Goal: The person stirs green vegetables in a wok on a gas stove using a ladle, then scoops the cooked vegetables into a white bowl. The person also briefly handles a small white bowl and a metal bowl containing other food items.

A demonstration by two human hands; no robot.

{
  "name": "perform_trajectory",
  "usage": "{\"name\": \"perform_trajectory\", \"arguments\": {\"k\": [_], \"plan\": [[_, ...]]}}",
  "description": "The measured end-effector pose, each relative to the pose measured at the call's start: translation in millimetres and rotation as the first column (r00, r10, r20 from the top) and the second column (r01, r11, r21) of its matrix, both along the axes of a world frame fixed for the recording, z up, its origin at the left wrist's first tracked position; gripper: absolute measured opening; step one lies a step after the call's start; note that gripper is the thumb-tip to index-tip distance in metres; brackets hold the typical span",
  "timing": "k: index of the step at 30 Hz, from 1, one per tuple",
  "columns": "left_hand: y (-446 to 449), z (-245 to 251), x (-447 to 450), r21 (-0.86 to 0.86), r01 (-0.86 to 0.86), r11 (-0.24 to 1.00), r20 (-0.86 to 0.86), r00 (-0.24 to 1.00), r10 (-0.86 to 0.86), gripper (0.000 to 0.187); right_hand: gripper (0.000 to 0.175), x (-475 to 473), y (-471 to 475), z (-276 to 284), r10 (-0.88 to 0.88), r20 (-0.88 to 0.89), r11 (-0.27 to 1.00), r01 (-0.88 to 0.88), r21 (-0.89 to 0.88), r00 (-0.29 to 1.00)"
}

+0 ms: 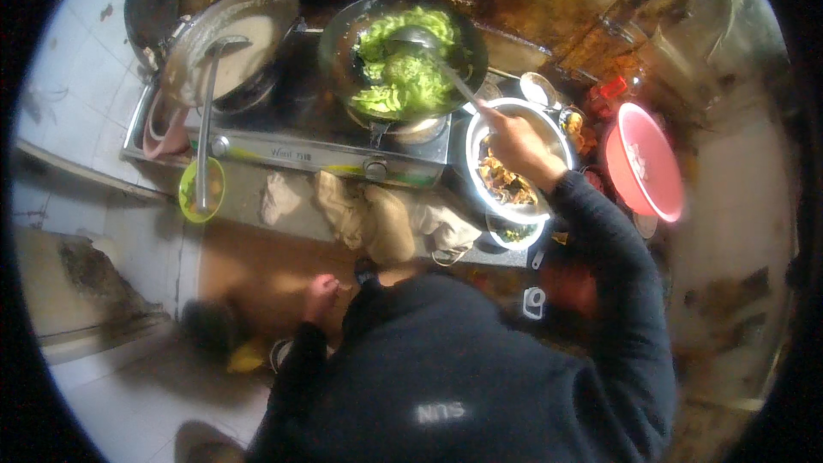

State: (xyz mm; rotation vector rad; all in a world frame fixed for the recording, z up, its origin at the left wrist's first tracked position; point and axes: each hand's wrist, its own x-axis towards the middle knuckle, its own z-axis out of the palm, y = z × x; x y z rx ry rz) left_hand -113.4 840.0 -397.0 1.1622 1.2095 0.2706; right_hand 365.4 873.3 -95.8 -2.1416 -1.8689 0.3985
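My right hand (519, 145) grips the handle of a metal ladle (415, 38). The ladle's bowl rests among chopped green vegetables (411, 74) in a dark wok (337, 54) on a gas stove (292, 148). Below that hand stands a white-rimmed basin (472, 167) with brown, dried-looking food pieces (501, 177) in it. My left hand (321, 296) hangs low by my body, in front of the counter, its fingers curled and nothing visible in them. It touches no dish or tool.
At left, a second wok (183, 67) holds pale liquid and a long-handled ladle (207, 116) whose handle reaches over a green bowl (188, 212). Cloths (389, 222) lie along the counter's front edge. A pink basin (633, 177) and a small bowl (514, 241) stand at right.
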Motion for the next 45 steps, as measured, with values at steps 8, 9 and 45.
{"name": "perform_trajectory", "arguments": {"k": [8,9,45], "plan": [[-4,3,4,0.049,-0.106,0.993,-0.021,0.994,0.107,0.02,0.068,0,-23,14,-0.03,0.181,0.984,0.061,-0.165,0.983],[-6,5,1,-0.02,-0.101,0.995,0.004,0.995,0.101,0.02,0.067,1,-16,13,-0.14,0.18,0.962,0.177,-0.207,0.974],[-22,-47,-4,0.142,-0.024,0.99,-0.08,0.996,0.036,0.02,0.058,17,24,11,0.047,-0.338,0.997,-0.023,0.074,0.94]]}}
